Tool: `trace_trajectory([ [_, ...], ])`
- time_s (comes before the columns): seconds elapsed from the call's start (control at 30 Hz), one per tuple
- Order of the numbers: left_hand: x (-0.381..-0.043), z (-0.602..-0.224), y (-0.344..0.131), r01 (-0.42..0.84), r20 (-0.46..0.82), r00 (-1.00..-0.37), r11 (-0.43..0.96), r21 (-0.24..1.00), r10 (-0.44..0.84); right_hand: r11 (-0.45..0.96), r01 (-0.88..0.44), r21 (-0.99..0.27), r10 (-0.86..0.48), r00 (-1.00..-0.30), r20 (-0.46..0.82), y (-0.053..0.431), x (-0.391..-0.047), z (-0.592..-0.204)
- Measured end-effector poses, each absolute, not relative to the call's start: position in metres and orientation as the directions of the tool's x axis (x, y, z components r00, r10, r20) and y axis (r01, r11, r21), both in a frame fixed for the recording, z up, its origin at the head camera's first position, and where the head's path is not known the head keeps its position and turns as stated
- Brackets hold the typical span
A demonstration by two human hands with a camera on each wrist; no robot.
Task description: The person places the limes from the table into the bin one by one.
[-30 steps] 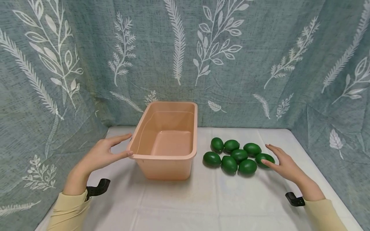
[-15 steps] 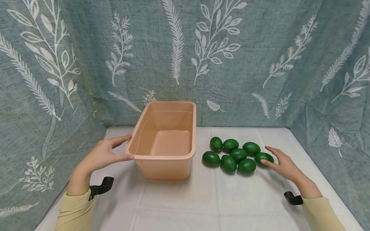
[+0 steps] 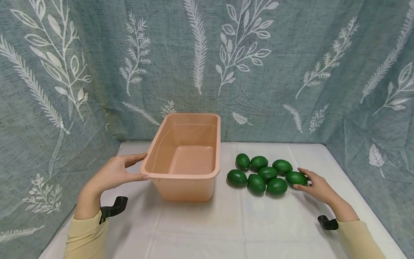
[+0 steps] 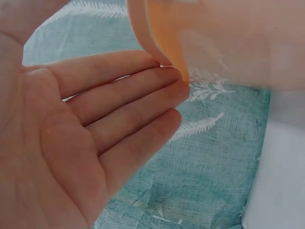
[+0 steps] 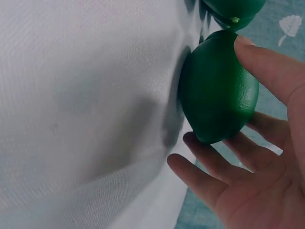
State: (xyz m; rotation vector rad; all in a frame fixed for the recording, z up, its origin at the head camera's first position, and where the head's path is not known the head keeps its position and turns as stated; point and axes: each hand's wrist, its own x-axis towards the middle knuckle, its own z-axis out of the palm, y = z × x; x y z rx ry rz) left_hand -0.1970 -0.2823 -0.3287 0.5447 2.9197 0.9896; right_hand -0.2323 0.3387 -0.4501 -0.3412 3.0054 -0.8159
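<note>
one of eight green limes (image 3: 296, 178), held by the right hand (image 3: 318, 188)
lies rightmost on white cloth (image 3: 200, 230), long axis roughly left-right, between thumb and curled fingers of that nearer hand, with the left hand (image 3: 113, 172) straight-fingered beside the peach tub (image 3: 184, 189)

left hand (image 4: 100, 119), straight fingers by the rim of a peach-coloured bin (image 4: 238, 43), leaf-printed teal cloth (image 4: 205, 167) behind

Blue-green leaf-print drapes (image 3: 174, 54) hang behind and along both sides of a white-clothed table (image 3: 200, 230), forming a curtained tabletop set-up; the room beyond is hidden.
</note>
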Motion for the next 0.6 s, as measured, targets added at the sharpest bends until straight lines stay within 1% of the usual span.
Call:
trace_trajectory([
  [0.27,-0.1976,-0.3256,-0.2809,0.333,0.105,-0.935,0.732,0.595,0.340,0.845,-0.190,-0.499,-0.210,-0.978,0.015,0.3407,-0.2321,-0.4520],
  [0.6,-0.1969,-0.3254,-0.2807,0.322,0.093,-0.937,0.734,0.598,0.336,0.845,-0.175,-0.506,-0.199,-0.980,0.008,0.3393,-0.2337,-0.4488],
])
